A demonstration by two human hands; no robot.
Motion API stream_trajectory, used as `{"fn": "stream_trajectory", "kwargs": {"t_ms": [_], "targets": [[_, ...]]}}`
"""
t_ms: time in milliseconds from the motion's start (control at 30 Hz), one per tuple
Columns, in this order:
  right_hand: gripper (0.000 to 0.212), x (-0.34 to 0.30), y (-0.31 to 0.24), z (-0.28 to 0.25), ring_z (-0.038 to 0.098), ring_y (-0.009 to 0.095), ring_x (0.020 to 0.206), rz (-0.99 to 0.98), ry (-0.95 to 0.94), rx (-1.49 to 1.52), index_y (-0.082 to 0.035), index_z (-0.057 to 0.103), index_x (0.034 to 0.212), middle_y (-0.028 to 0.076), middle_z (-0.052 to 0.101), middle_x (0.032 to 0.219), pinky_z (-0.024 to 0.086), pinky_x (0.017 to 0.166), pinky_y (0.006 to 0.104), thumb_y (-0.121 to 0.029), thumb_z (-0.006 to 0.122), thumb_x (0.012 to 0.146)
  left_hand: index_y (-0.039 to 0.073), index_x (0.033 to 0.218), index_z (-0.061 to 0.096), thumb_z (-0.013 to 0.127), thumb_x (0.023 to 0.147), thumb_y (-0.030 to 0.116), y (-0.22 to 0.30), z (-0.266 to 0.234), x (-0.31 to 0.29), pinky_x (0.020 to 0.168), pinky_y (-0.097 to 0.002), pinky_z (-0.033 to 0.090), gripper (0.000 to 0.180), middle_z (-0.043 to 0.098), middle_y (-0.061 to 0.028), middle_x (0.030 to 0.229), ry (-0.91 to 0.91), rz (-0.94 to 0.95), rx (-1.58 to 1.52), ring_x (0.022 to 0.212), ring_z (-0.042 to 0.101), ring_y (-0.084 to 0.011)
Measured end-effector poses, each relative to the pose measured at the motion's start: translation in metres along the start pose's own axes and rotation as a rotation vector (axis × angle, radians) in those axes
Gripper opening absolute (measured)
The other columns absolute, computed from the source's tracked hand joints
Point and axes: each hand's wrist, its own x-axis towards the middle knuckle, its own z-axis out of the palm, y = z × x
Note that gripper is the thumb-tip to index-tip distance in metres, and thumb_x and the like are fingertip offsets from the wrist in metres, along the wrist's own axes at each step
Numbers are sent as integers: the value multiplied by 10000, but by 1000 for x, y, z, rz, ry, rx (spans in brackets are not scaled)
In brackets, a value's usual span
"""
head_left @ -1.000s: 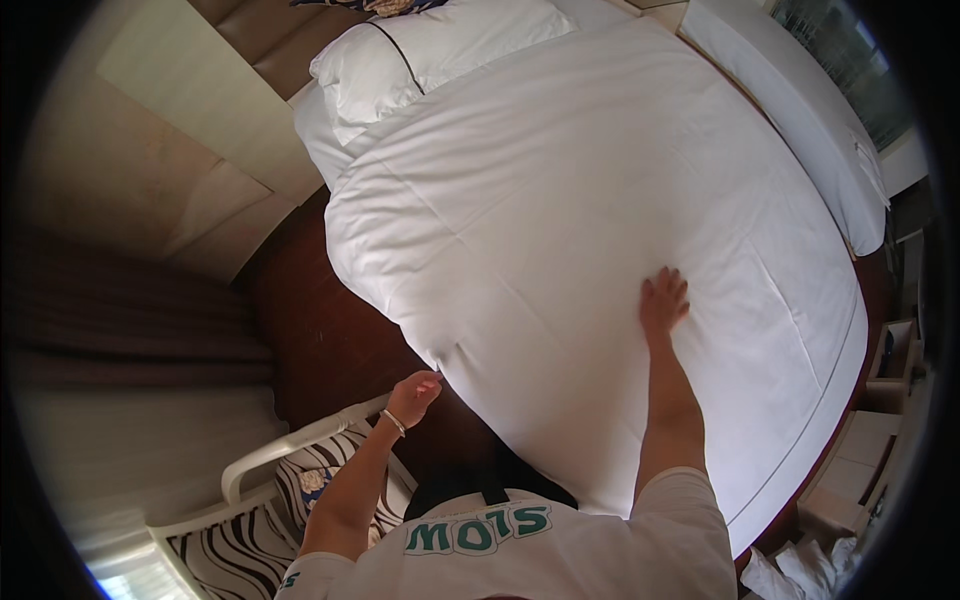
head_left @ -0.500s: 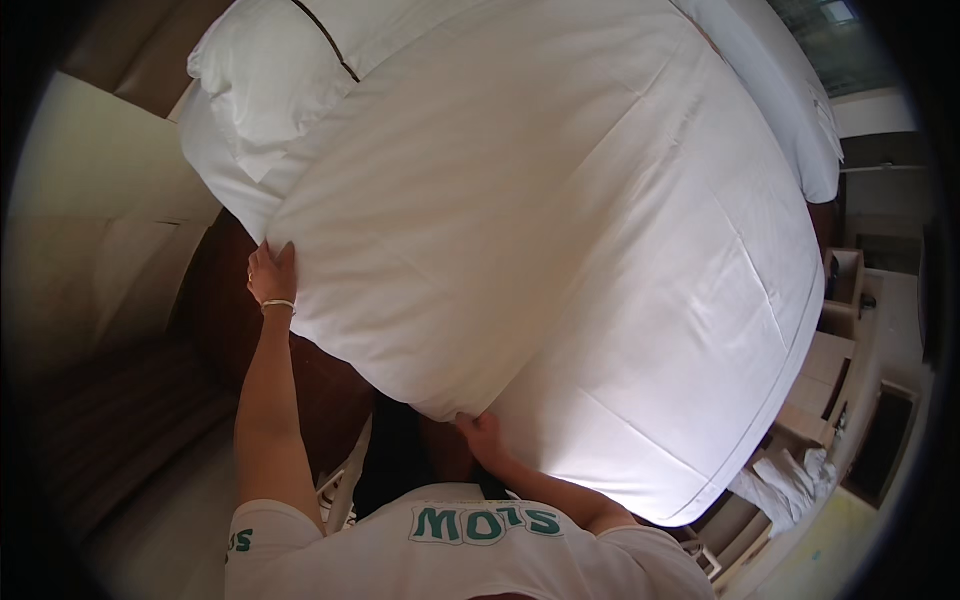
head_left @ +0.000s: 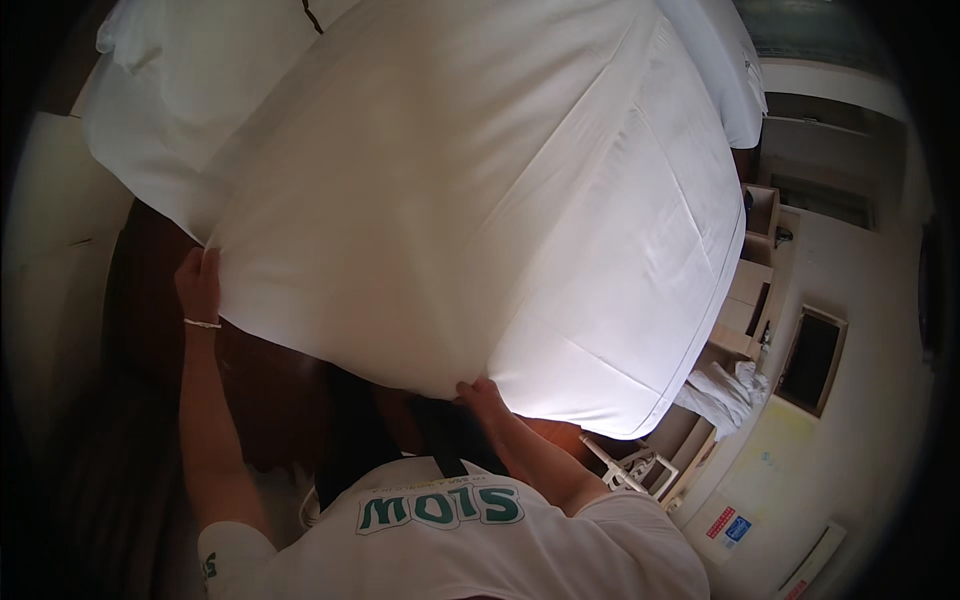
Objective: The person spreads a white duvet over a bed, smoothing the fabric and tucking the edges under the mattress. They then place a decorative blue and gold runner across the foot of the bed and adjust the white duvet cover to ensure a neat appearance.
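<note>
A wide white duvet [head_left: 440, 190] is spread over a bed and fills the middle of the view. On its left side, my left hand [head_left: 198, 285], wearing a thin bracelet on the wrist, is closed on the duvet's edge with the arm stretched out. Closer to my body, my right hand [head_left: 482, 392] pinches the same edge between thumb and fingers. The edge runs raised and fairly taut between both hands. A white undersheet [head_left: 145, 165] shows beyond my left hand.
A second white bed [head_left: 735, 85] stands at the far right. Along the right wall are wooden shelves [head_left: 745, 285], a crumpled white cloth [head_left: 725, 395], a white metal frame [head_left: 640, 470] and a dark framed panel [head_left: 812, 360]. Dark reddish flooring [head_left: 270, 385] shows beside the bed.
The view has shifted, so the bed sits further left and higher. Both hands keep hold of the duvet edge, now further apart, and the edge between them is straighter.
</note>
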Motion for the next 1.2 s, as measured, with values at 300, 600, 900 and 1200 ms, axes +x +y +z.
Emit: {"fn": "stream_trajectory", "kwargs": {"t_ms": [300, 600, 900, 1200], "targets": [[258, 13, 5, -1, 570, 164, 722, 178, -76, -188, -7, 560, 955, 87, 595, 860, 457, 616, 269, -221, 517, 817, -8, 688, 432, 436, 848, 153, -114, -9, 9, 513, -279, 356, 227, 430, -33, 590, -156, 200, 497, 545, 422, -132], [253, 17, -155, -90, 579, 212, 883, -870, 313, -613, -54, 586, 969, 91, 605, 966, 450, 757, 267, 8, 605, 725, -20, 966, 519, 509, 836, 194, -24, 4, -77, 735, -344, 417, 250, 552, -143, 913, 394, 191, 447, 823, 527, -271], [619, -38, -5, -96, 152, 327, 1260, -571, 18, -1483, -282, 302, 1293, 80, 211, 1361, 131, 972, 549, -372, 551, 734, 92, 936, 561, 572, 710, 141, 113, 225, -287, 804, -371, 403, 232, 529, -65, 980, -797, 911, 436, 941, 495, -247], [201, -18, 69, -151, 504, 256, 863, -1132, 378, -875, -96, 563, 842, 59, 535, 872, 398, 753, 379, -84, 503, 650, 78, 803, 557, 522, 674, 94, 75, 272, -329, 729, -368, 438, 135, 525, -61, 895, -883, 1149, 829, 872, 516, -251]]}}
